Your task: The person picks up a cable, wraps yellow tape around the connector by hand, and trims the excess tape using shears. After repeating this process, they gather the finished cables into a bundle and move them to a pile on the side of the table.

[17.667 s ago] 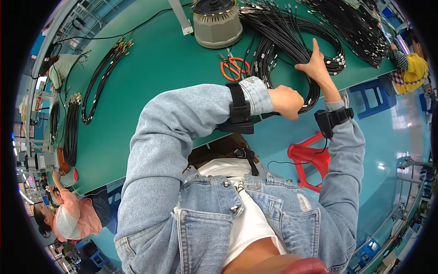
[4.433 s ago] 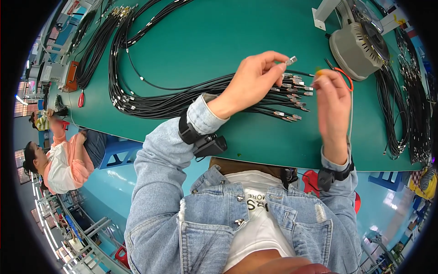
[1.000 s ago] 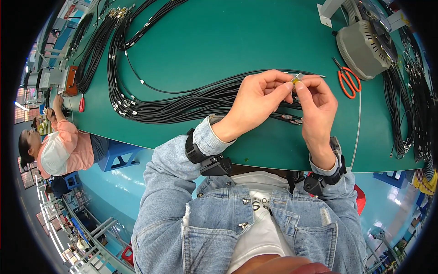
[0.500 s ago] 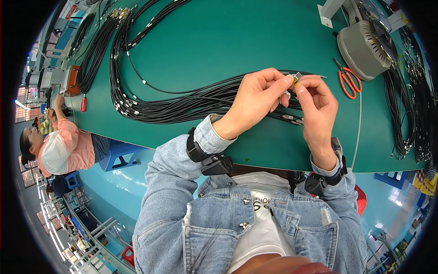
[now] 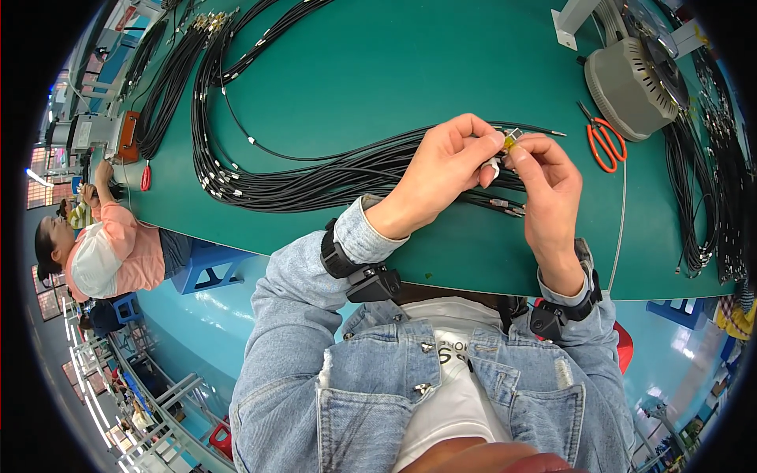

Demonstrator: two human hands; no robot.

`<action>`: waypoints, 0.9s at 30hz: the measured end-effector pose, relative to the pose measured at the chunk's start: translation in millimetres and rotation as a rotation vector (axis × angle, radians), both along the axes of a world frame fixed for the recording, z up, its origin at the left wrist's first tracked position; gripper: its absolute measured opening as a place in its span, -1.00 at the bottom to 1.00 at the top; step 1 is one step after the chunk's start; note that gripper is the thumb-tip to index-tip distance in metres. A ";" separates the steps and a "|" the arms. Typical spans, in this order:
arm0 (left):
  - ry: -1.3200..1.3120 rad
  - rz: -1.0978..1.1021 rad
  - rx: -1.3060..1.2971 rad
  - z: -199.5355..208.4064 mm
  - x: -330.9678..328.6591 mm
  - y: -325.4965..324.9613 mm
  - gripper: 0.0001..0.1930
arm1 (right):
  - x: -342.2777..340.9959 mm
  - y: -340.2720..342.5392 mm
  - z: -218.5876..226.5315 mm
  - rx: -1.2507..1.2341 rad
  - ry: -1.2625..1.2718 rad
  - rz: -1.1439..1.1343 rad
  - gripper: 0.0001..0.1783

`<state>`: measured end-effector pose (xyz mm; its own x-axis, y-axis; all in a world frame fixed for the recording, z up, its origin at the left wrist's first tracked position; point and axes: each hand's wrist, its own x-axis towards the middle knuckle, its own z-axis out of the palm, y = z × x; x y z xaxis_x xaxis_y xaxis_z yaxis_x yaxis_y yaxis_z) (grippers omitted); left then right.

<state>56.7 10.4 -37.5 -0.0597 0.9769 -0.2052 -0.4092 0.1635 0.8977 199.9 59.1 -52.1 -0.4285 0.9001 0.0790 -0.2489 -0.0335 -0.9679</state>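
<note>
Item: cable end fitting (image 5: pixel 511 140), small, yellowish, pinched between fingertips of your left hand (image 5: pixel 445 169) and right hand (image 5: pixel 546 181) above the green table (image 5: pixel 378 71). Status: one end in hand; the black cable bundle (image 5: pixel 315 177) beneath seemingly awaits. Orange scissors (image 5: pixel 603 142) lie idle.

This is a factory assembly floor for cable work; a long green workbench (image 5: pixel 378 71) fills the view, and everything is placed from it; across its top lie bundles of black cables with metal connector ends (image 5: pixel 315 177); near its far right edge stands a round grey machine (image 5: pixel 631 79) with orange-handled scissors (image 5: pixel 603 142) just beside it; at its left edge sits a co-worker in a pink top (image 5: pixel 110 252) on a blue stool (image 5: pixel 205 264); the floor beneath is painted glossy blue (image 5: pixel 205 331).
</note>
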 end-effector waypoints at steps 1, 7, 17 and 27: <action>0.000 0.000 0.000 0.3 -0.1 0.1 -0.84 | 0.1 0.2 -0.6 -0.015 0.006 0.007 -0.96; 0.023 0.036 0.036 3.7 2.5 0.7 -0.89 | 2.1 3.2 -0.1 -0.094 0.044 0.035 -0.95; 0.383 0.185 0.235 -3.3 9.6 0.3 -0.89 | 2.5 2.7 5.7 -0.079 0.053 0.003 -0.94; 0.745 0.385 0.420 -11.9 11.2 3.3 -0.93 | 3.3 0.6 10.5 -0.143 0.033 0.013 -0.91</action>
<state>67.9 13.7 -49.4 -0.3681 0.8480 0.3813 0.3366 -0.2608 0.9048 203.1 59.7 -41.6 -0.4399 0.8973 -0.0352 -0.2796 -0.1741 -0.9442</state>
